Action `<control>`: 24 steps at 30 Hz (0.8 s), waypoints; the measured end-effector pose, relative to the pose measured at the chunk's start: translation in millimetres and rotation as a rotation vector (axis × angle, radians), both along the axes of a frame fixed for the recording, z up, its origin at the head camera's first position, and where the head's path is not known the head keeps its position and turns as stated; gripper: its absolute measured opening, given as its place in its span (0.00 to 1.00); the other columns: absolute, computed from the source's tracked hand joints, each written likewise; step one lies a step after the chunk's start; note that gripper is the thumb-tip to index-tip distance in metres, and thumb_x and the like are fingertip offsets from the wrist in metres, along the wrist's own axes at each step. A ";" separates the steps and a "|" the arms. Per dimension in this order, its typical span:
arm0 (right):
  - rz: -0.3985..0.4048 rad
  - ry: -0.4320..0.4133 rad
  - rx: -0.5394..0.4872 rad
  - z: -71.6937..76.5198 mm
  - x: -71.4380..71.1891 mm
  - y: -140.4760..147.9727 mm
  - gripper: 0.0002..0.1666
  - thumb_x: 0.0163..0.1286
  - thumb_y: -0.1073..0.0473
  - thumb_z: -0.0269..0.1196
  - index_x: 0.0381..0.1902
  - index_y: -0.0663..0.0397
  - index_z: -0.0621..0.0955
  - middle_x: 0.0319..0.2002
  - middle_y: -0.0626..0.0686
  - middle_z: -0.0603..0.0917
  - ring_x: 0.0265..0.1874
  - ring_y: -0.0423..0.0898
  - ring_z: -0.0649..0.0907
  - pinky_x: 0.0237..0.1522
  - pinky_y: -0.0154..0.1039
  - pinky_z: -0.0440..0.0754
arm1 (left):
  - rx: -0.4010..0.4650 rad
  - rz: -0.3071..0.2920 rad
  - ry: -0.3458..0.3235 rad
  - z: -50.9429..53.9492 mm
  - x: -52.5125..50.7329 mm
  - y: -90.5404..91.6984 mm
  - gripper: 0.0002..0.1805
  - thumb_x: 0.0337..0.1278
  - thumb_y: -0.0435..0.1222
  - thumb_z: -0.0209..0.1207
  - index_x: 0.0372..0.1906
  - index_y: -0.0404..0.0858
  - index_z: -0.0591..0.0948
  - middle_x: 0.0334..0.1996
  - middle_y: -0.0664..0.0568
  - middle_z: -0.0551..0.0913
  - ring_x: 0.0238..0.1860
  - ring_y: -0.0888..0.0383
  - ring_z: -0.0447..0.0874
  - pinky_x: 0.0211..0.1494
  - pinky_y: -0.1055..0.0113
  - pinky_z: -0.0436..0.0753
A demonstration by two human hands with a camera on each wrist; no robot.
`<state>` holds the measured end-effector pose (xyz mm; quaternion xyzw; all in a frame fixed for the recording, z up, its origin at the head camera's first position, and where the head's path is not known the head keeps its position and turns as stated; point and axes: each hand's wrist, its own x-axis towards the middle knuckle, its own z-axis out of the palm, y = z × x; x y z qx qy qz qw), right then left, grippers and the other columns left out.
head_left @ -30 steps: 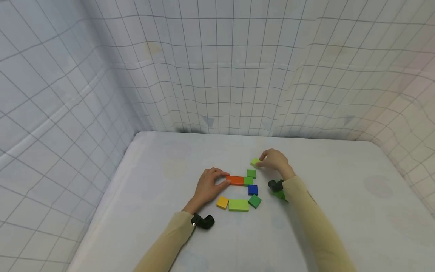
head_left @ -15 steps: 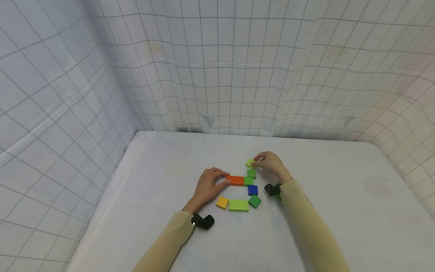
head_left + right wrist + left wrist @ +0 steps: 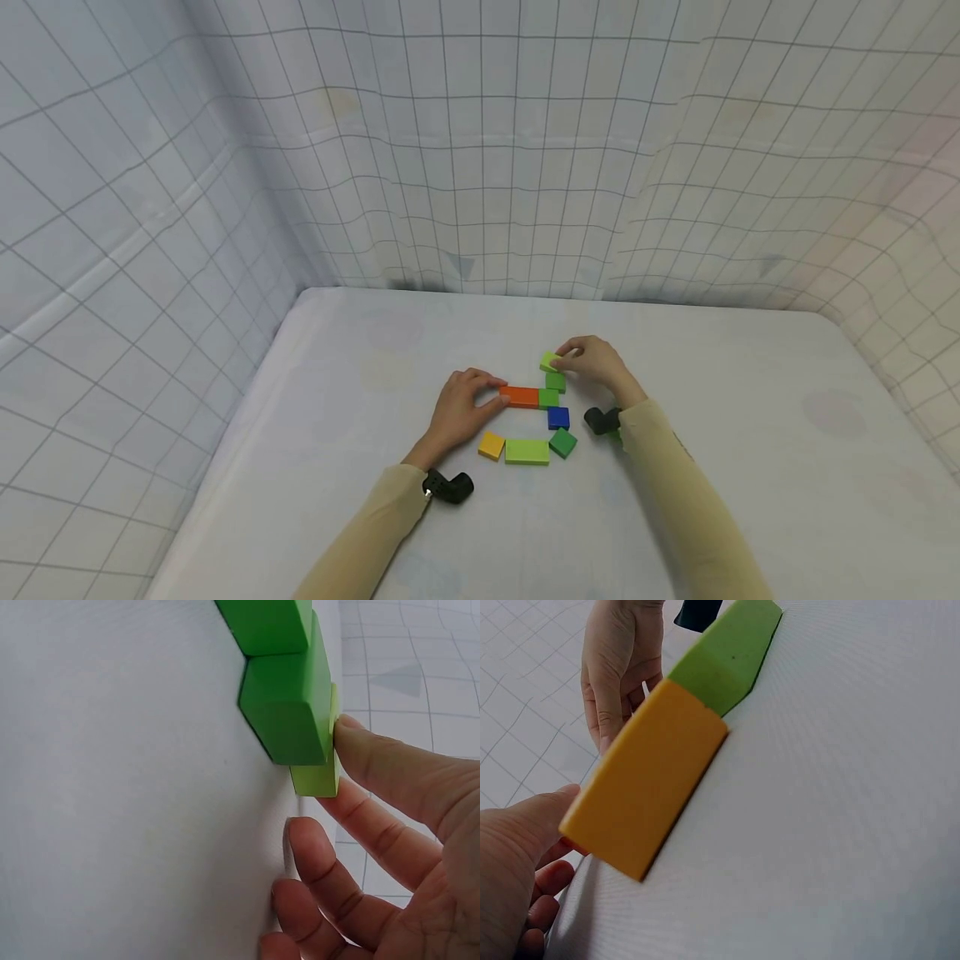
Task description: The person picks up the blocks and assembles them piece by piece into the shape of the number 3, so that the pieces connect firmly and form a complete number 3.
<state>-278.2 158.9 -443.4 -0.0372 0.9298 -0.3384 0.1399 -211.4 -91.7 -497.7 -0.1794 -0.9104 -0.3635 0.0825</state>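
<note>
In the head view my left hand holds the left end of an orange-red rectangular block between thumb and fingers. My right hand pinches a small lime block, also visible in the right wrist view as a lime block. That block sits at the far end of a line, against a green square block. Nearer me in the line come another green block, touching the red one, and a blue block. Below it, a darker green block stands turned cornerwise.
A long lime block lies between the darker green block and a tilted yellow block. Another green piece is mostly hidden under the right wrist camera. Checked white cloth hangs behind the white table.
My right hand has moved left with the small lime block, bringing it to the far side of the green square block. The left hand has stayed on the orange-red block.
</note>
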 end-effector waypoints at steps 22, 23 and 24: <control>0.014 0.020 0.002 0.9 5.4 -1.2 0.20 0.61 0.46 0.66 0.45 0.52 0.83 0.46 0.59 0.79 0.40 0.54 0.75 0.40 0.46 0.72 | -0.011 0.009 -0.014 1.9 1.3 1.0 0.15 0.57 0.47 0.63 0.47 0.47 0.85 0.44 0.55 0.79 0.48 0.54 0.71 0.53 0.58 0.70; 0.021 0.030 -0.002 1.0 6.0 -0.4 0.20 0.62 0.46 0.65 0.46 0.53 0.83 0.46 0.59 0.79 0.40 0.54 0.75 0.40 0.46 0.73 | -0.012 0.009 -0.014 1.8 1.5 1.1 0.15 0.57 0.47 0.63 0.47 0.47 0.85 0.44 0.55 0.79 0.48 0.54 0.71 0.53 0.58 0.70; 0.028 0.041 -0.008 1.1 6.5 0.8 0.21 0.62 0.46 0.65 0.46 0.53 0.83 0.46 0.59 0.79 0.40 0.53 0.75 0.40 0.46 0.73 | -0.011 0.009 -0.013 1.6 1.9 1.2 0.15 0.57 0.47 0.63 0.47 0.47 0.85 0.44 0.55 0.79 0.48 0.54 0.71 0.53 0.58 0.70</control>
